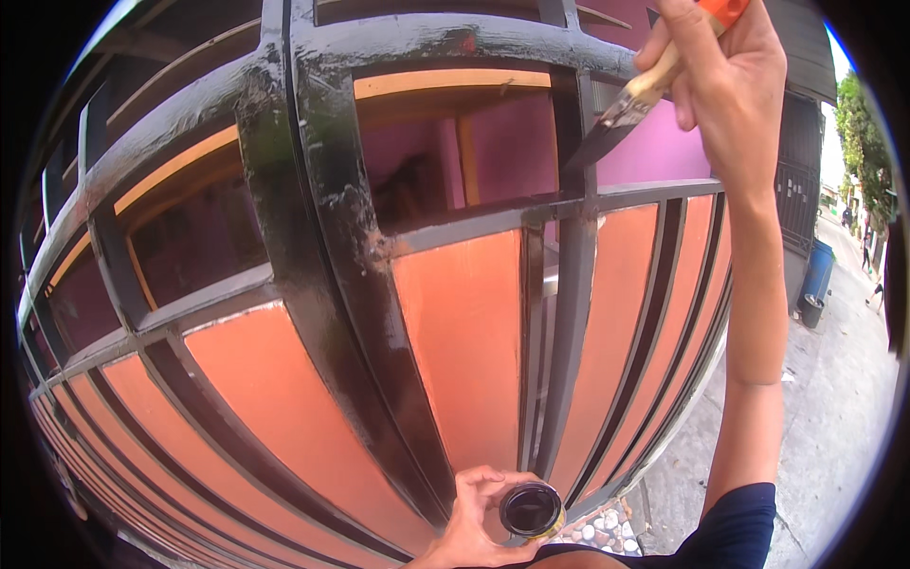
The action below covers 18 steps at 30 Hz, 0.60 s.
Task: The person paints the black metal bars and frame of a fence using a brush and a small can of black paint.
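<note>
Step in hand, as judged: brush application of dark paint to the metal framework (334, 156) of a panelled barrier. The right hand (725, 95), upper right of the frame, is closed around the handle of a paintbrush (627, 107), pinching it between thumb and fingers. The bristles point down and left, over a dark upright bar (569, 119); from this angle, whether they touch the bar or hang just in front of it cannot be confirmed. The left hand (466, 520), bottom centre, is curled around a small paint can (558, 523), mouth upward, with dark paint (529, 508) visible inside.

The next move would appear to call for a light stroke along the bar, the bristles kept clear of the orange panels (463, 322) below and the can held level.

Condition: the framework spans most of the frame, dark grey to black, glossy in places. The broad uprights left of centre show uneven, streaky cover; reddish-brown patches appear at a joint near the centre, and a red spot marks the top rail (417, 36). The brush's bristles are dark and its ferrule smeared; its handle is pale, with an orange end.
</note>
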Tool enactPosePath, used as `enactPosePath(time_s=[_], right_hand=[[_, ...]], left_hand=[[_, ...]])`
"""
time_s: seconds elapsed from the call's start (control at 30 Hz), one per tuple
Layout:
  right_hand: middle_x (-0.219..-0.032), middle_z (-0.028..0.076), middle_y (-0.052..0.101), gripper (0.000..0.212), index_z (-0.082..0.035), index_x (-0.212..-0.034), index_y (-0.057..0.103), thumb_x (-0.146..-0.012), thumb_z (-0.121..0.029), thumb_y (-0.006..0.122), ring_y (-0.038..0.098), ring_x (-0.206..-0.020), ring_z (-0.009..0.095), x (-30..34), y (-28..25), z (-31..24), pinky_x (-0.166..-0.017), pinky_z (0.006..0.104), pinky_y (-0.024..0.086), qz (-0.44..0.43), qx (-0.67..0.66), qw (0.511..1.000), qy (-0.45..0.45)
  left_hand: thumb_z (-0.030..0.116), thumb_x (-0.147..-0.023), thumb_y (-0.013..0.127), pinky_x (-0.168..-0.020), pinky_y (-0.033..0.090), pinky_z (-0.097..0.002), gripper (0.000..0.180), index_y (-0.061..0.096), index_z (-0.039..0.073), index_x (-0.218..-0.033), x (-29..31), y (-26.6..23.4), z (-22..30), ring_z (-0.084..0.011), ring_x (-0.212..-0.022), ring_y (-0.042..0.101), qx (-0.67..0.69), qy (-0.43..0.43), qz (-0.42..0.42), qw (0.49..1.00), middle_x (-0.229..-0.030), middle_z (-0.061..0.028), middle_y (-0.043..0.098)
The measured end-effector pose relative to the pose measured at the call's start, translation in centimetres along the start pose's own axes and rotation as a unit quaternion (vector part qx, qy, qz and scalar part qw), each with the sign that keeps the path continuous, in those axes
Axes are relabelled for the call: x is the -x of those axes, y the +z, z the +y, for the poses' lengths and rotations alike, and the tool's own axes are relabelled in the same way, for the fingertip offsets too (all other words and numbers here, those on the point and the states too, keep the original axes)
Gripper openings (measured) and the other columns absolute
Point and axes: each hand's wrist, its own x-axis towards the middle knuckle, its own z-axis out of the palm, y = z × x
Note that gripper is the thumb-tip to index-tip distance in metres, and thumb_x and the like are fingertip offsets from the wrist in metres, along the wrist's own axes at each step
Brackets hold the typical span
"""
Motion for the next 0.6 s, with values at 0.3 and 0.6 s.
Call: enactPosePath(time_s=[0.3, 0.6], right_hand=[[-0.060, 0.000, 0.054, 0.025, -0.005, -0.090, 0.041, -0.091, -0.008, 0.065, 0.055, -0.042, 0.005, 0.4, 2.7, 2.4, -0.034, 0.0166, 0.039, -0.079, -0.083, 0.987, 0.116], [-0.059, -0.001, 0.054, 0.025, -0.005, -0.088, 0.042, -0.089, -0.005, 0.067, 0.055, -0.044, 0.004, 2.2, 2.9, 4.4, -0.036, 0.0168, 0.041, -0.062, -0.039, 0.995, 0.061]], left_hand=[[0.010, -0.058, 0.085, -0.093, 0.044, -0.0396, 0.098, 0.017, 0.004, -0.129, -2.1, -1.5, 1.3, -0.0263, -0.104, 0.058, -0.032, 0.027, -0.045, 0.998, -0.116, -0.0196, 0.052], [0.005, -0.056, 0.082, -0.091, 0.044, -0.0385, 0.094, 0.019, 0.001, -0.126, -2.5, -1.5, 1.3, -0.0263, -0.102, 0.058, -0.045, 0.030, -0.051, 0.997, -0.112, -0.0185, 0.053]])
